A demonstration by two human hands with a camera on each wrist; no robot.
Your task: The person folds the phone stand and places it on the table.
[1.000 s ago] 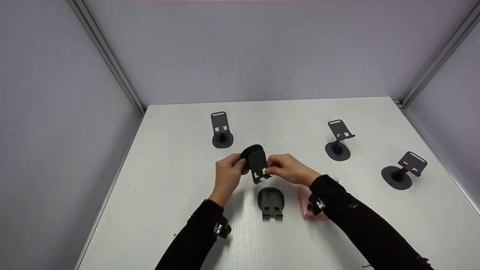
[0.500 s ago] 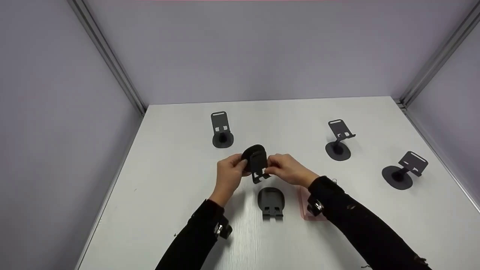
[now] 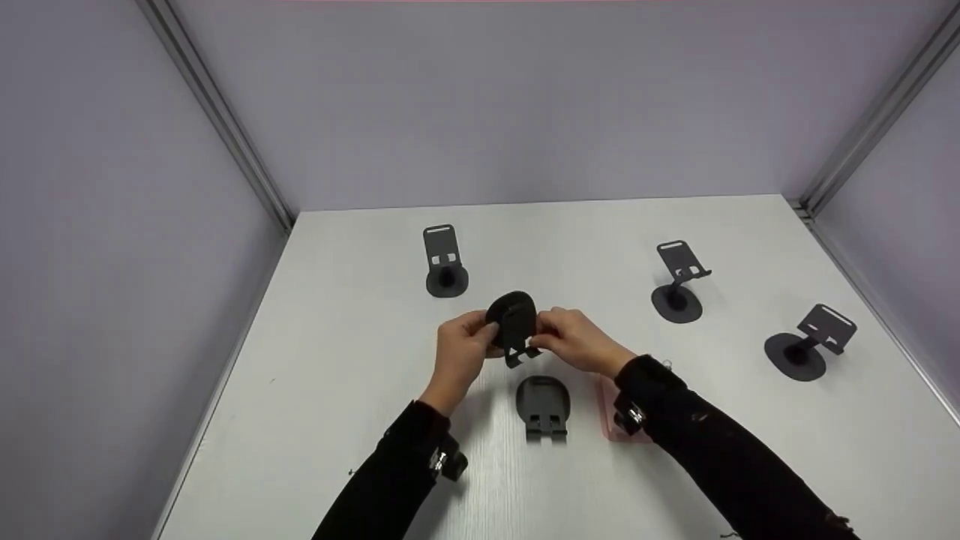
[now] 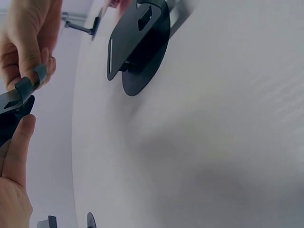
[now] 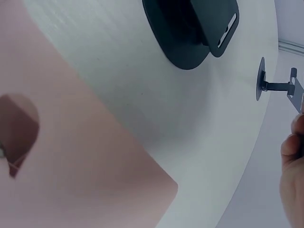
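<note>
Held stand: just above mid-table, a black phone stand (image 3: pixel 514 324) sits between both hands, clear of the table (image 3: pixel 337 360).
Left hand: the left hand (image 3: pixel 461 356) has fingers curled round the round base side — a pinch, not a full fist.
Right hand: the right hand (image 3: pixel 574 341) pinches the plate edge with fingertips; the gap is closed on it.
Below: a folded stand (image 3: pixel 541 401) lies flat under the hands, beside a pink card (image 3: pixel 609 405).
Others: three stands stand open — back left (image 3: pixel 445 262), back right (image 3: pixel 677 281), far right (image 3: pixel 808 343).
Risk: thin fingertip holds could slip as the hinge resists; the stand would likely drop on the folded one.
</note>
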